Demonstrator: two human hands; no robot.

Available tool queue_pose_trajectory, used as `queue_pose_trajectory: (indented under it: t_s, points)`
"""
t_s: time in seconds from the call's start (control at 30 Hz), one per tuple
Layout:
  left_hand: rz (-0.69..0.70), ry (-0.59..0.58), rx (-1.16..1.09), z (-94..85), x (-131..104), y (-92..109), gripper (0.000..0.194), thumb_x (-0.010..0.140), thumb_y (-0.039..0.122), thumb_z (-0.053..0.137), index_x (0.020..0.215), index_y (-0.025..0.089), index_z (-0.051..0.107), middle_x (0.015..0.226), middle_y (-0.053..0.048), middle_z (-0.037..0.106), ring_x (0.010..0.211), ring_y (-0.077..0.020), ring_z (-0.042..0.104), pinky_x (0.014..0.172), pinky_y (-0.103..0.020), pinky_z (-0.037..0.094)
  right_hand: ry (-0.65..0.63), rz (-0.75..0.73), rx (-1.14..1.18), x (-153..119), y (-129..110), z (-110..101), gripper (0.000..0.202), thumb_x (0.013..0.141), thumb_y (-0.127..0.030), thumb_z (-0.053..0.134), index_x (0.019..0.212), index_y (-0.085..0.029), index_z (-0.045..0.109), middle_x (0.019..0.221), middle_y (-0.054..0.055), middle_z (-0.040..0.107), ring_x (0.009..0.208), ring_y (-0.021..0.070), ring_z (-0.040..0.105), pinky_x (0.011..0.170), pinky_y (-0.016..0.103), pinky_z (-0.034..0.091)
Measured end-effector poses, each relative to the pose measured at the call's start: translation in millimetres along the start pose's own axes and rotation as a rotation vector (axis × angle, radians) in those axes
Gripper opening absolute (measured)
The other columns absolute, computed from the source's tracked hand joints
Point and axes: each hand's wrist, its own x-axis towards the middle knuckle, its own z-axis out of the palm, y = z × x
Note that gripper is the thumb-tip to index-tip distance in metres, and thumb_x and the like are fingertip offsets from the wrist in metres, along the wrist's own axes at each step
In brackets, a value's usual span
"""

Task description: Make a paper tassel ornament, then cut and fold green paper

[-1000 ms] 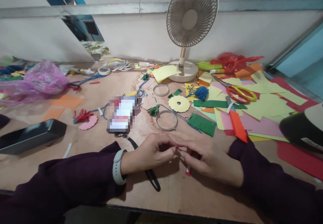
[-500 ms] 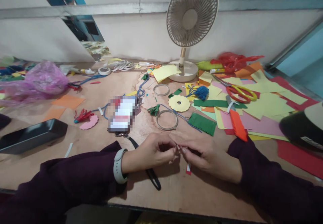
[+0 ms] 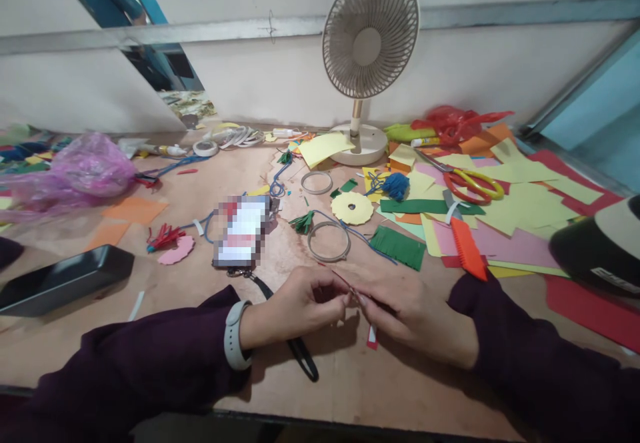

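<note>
My left hand [image 3: 313, 300] and my right hand [image 3: 415, 310] meet fingertip to fingertip over the table front. Both pinch a thin red paper strip [image 3: 341, 279], seen mostly edge-on; my fingers hide much of it. Below my right hand shows a red end with a white patch [image 3: 372, 336]; whether it joins the strip I cannot tell. Just beyond my hands lie a metal ring [image 3: 329, 258], a green tassel [image 3: 303, 222] on blue cord and a fringed green paper piece [image 3: 397, 247]. A black strap [image 3: 303, 356] runs under my left wrist.
A phone [image 3: 243, 230] lies beyond my left hand, a black case [image 3: 67, 280] at far left. Behind stands a fan [image 3: 359, 144]. Scissors [image 3: 473, 186], an orange-handled cutter [image 3: 469, 248] and coloured paper [image 3: 520, 210] cover the right side. A pink plastic bag [image 3: 93, 166] sits left.
The red strip's edge now shows above my fingertips, where it was barely visible before. Both hands keep their pinch in nearly the same place. The camera view has shifted slightly.
</note>
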Motion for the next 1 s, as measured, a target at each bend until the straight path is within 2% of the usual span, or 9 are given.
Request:
queue_pose_trajectory:
  t_s: [0.23, 0.37, 0.47, 0.53, 0.6, 0.7, 0.87, 1.0]
  points:
    - [0.022, -0.004, 0.182, -2.9, 0, -2, 0.017, 0.083, 0.019, 0.056, 0.074, 0.009, 0.066, 0.059, -0.004, 0.063, 0.053, -0.011, 0.056, 0.052, -0.019, 0.043, 0.035, -0.079, -0.068, -5, 1, 6, 0.031, 0.091, -0.018, 0.047, 0.118, -0.02, 0.063, 0.095, 0.007, 0.074, 0.083, 0.019, 0.069, 0.078, 0.032, 0.055]
    - [0.055, -0.032, 0.24, -4.5, 0, -2, 0.019, 0.084, 0.018, 0.054, 0.072, 0.009, 0.065, 0.06, -0.004, 0.064, 0.054, -0.0107, 0.055, 0.053, -0.019, 0.043, 0.043, -0.095, -0.071, -4, -1, 6, 0.033, 0.09, -0.017, 0.046, 0.12, -0.02, 0.061, 0.104, 0.008, 0.072, 0.093, 0.0203, 0.068, 0.084, 0.034, 0.054]
    - [0.081, 0.007, 0.226, -4.5, 0, 1, 0.013, 0.08, 0.013, 0.056, 0.072, 0.009, 0.066, 0.061, -0.005, 0.065, 0.057, -0.0115, 0.057, 0.055, -0.019, 0.044, 0.031, -0.08, -0.048, -1, -2, 5, 0.033, 0.09, -0.016, 0.045, 0.117, -0.017, 0.062, 0.109, 0.01, 0.07, 0.099, 0.021, 0.066, 0.087, 0.034, 0.052]
    - [0.083, 0.036, 0.194, -3.9, 0, 3, 0.01, 0.076, 0.01, 0.058, 0.074, 0.009, 0.067, 0.064, -0.005, 0.066, 0.057, -0.0117, 0.059, 0.055, -0.019, 0.046, 0.04, -0.03, -0.044, 0, -2, 2, 0.026, 0.089, -0.017, 0.046, 0.105, -0.016, 0.067, 0.098, 0.01, 0.073, 0.088, 0.0194, 0.068, 0.078, 0.03, 0.053]
    - [0.053, 0.022, 0.107, -3.3, 0, 5, 0.011, 0.076, 0.011, 0.057, 0.075, 0.009, 0.068, 0.066, -0.005, 0.067, 0.056, -0.0117, 0.06, 0.054, -0.019, 0.047, 0.062, 0.035, -0.053, 1, -1, -2, 0.023, 0.089, -0.018, 0.047, 0.091, -0.016, 0.069, 0.077, 0.006, 0.072, 0.067, 0.0149, 0.066, 0.063, 0.025, 0.05]
    - [-0.003, -0.019, -0.015, -4.7, -1, 7, 0.013, 0.077, 0.014, 0.055, 0.073, 0.009, 0.066, 0.065, -0.004, 0.065, 0.053, -0.0115, 0.061, 0.051, -0.019, 0.048, 0.085, 0.127, -0.098, 2, 1, -14, 0.023, 0.087, -0.018, 0.046, 0.084, -0.016, 0.069, 0.063, 0.001, 0.068, 0.051, 0.0107, 0.058, 0.05, 0.021, 0.041]
    - [-0.039, 0.014, 0.05, -15.3, -3, 11, 0.013, 0.075, 0.02, 0.062, 0.068, 0.01, 0.067, 0.062, -0.003, 0.061, 0.055, -0.0093, 0.054, 0.051, -0.017, 0.042, 0.178, 0.324, -0.207, -1, 16, -56, 0.025, 0.086, -0.026, 0.045, 0.084, -0.017, 0.068, 0.064, 0.002, 0.068, 0.052, 0.0118, 0.059, 0.052, 0.022, 0.041]
    - [-0.138, 0.003, -0.031, -24.2, -1, 17, 0.019, 0.074, 0.029, 0.066, 0.069, 0.011, 0.065, 0.061, -0.001, 0.057, 0.051, -0.0077, 0.05, 0.048, -0.017, 0.039, 0.275, 0.506, -0.31, -14, 46, -93, 0.026, 0.082, -0.034, 0.046, 0.083, -0.019, 0.067, 0.069, 0.004, 0.07, 0.059, 0.0173, 0.063, 0.056, 0.026, 0.043]
